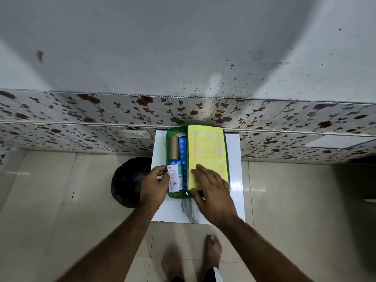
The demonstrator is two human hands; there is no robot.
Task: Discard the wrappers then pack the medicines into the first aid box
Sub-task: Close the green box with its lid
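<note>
A green first aid box stands on a small white table against the wall. Its yellow lid covers the right part of the box. In the uncovered left part lie a brown roll and blue blister strips. My left hand grips a white and teal medicine carton at the box's near left corner. My right hand rests on the lid's near end, thumb at the box's front rim, fingers spread.
A black bin lined with a dark bag stands on the tiled floor just left of the table. A floral-patterned wall panel runs behind. My bare feet are on the floor in front of the table.
</note>
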